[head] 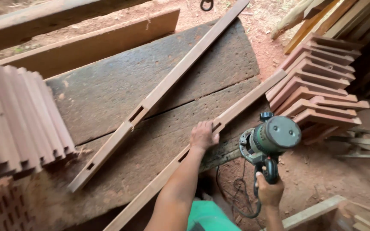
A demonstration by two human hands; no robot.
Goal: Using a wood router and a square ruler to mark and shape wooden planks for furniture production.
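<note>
A dark, weathered plank surface (159, 85) is filling most of the view, and two long wooden rails with cut slots are lying slantwise across it: the far rail (163, 87) is running from the surface's near-left area up toward its far edge, while the near rail (236, 109) is lying along the near-right edge, its upper end reaching toward a stack of stepped wooden pieces (317, 85) on the red earth beyond the right corner. A second stack of profiled pieces (18, 115) is crowding the left edge. The left hand (203, 135) is pressing down on the near rail beside one of its slots, fingers spread flat on the wood rather than wrapped around it. The right hand (270, 190) is holding a green electric router (270, 140) off the near-right edge, fingers clamped around its handle, the tool lifted clear of the rail with its cord (236, 199) trailing down to the ground. The work appears to be between cuts, with the rail being steadied; the next move likely calls for setting the router's base squarely on the rail at the slot.
</note>
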